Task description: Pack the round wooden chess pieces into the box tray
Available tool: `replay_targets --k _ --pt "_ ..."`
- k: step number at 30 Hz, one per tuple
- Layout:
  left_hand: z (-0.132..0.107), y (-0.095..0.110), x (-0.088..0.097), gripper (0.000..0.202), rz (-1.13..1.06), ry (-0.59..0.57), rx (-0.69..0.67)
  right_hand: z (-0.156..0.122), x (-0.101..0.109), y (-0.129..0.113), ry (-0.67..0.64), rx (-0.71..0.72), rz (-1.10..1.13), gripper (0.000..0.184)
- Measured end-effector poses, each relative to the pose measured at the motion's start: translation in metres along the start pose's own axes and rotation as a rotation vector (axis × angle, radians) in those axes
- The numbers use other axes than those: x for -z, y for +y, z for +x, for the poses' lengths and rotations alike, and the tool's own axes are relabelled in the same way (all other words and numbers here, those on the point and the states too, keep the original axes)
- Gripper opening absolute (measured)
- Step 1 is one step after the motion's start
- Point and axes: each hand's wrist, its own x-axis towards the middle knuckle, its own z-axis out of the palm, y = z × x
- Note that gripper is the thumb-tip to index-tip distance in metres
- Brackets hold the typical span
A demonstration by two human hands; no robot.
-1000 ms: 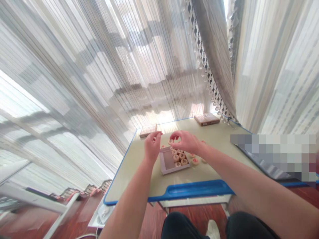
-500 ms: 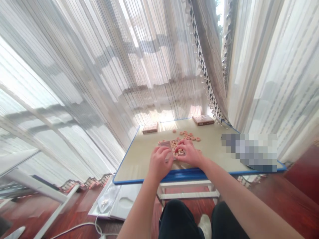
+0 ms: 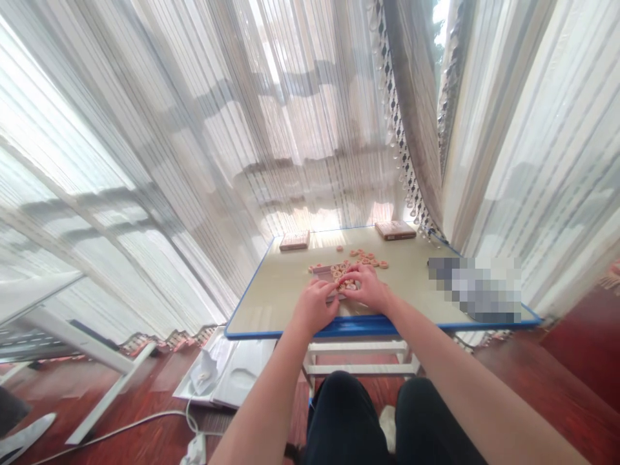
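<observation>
- From where I stand, one flat box [image 3: 294, 241] lies by the far left corner of the pale surface [image 3: 266, 290], just inside its blue rim.
- The left hand [image 3: 316, 307] bends over the shallow tray's near side, close to the surface's near edge; I can't tell whether it grips the wall or merely rests there.
- A few stray discs [image 3: 314, 267] sit just beyond the tray's far left corner.
- The shallow tray [image 3: 323, 274] lies toward the near edge, its floor showing at the left; the discs in it [image 3: 338, 270] crowd its right part, so I'd call the filling partly done.
- The right hand [image 3: 369, 289] curls over the tray's right side, fingers among the discs; whether one is pinched, I can't tell.
- Behind it, toward the far edge, loose discs [image 3: 371, 259] lie scattered, these being what's left outside.
- A second box [image 3: 396, 230] lies near the far right corner.
</observation>
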Motion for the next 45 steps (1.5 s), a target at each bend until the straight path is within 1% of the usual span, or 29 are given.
replay_targets --k 5,10,16,24,31,34,36,41,45 --pt "0.0002 0.0008 0.0005 0.021 -0.024 -0.024 -0.033 0.0001 -0.0005 0.0025 0.003 0.018 0.002 0.018" --pt "0.0006 0.0024 0.0019 0.018 -0.047 -0.039 -0.032 0.0005 -0.0003 0.0025 -0.017 0.000 0.001 0.018" --pt "0.0009 0.0027 0.0018 0.018 -0.038 -0.050 -0.030 0.0006 0.0010 0.0025 -0.029 0.010 0.023 0.016" --pt "0.0017 0.0045 0.0020 0.018 0.009 -0.037 0.033 -0.0009 0.0030 0.0012 -0.033 -0.001 0.020 0.014" --pt "0.0009 0.0061 0.0030 0.019 0.000 -0.085 0.073 -0.0014 0.0033 0.0014 -0.023 -0.013 0.048 0.012" --pt "0.0012 0.0059 0.0024 0.025 -0.018 -0.081 0.088 0.0000 0.0035 0.0036 -0.019 -0.038 0.062 0.018" --pt "0.0018 0.0059 0.0017 0.025 -0.020 -0.086 0.087 0.0011 0.0039 0.0049 -0.023 -0.052 0.061 0.024" --pt "0.0020 0.0066 0.0012 0.024 -0.024 -0.086 0.093 0.0013 0.0047 0.0046 -0.022 -0.052 0.050 0.025" --pt "0.0011 0.0062 0.0004 0.023 -0.035 -0.078 0.118 -0.0008 0.0034 0.0033 -0.002 -0.077 0.020 0.029"
